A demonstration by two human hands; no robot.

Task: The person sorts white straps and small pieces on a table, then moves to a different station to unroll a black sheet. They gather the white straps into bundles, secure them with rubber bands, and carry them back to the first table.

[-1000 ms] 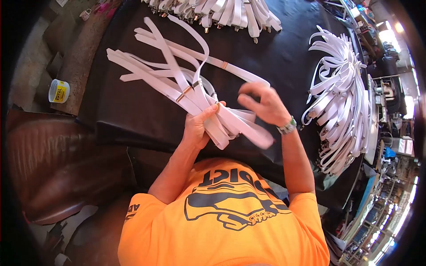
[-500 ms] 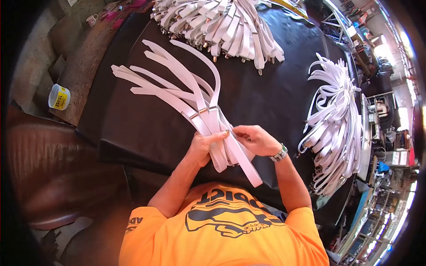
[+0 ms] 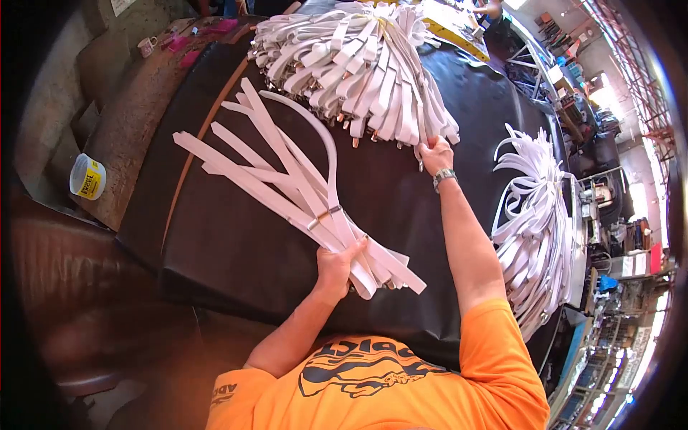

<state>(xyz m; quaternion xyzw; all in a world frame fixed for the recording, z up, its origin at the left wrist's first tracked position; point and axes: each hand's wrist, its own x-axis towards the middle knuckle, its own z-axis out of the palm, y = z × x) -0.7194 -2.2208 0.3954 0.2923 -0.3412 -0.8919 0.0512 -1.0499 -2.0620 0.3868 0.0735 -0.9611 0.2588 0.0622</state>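
Observation:
My left hand (image 3: 341, 266) is closed around a bunch of white straps (image 3: 287, 175) with metal slides, near the front edge of the black-covered table (image 3: 236, 236). Their pointed ends fan out to the upper left, and looped ends stick out past my fingers. My right hand (image 3: 436, 155), with a watch on its wrist, reaches to the lower right edge of the large pile of white straps (image 3: 358, 64) at the back. Its fingers are pinched on a strap end there, beside a small metal piece.
A second bundle of white straps (image 3: 537, 215) lies on the right. On the left, a white tub with a yellow label (image 3: 88, 178) and a mug (image 3: 147, 46) stand on a brown surface (image 3: 129, 115). A yellow-edged item (image 3: 459, 36) is behind the large pile.
My right hand has left the held bunch and moved up and forward to the large pile. My left hand still holds the bunch, now slightly lower. The camera view has shifted a little.

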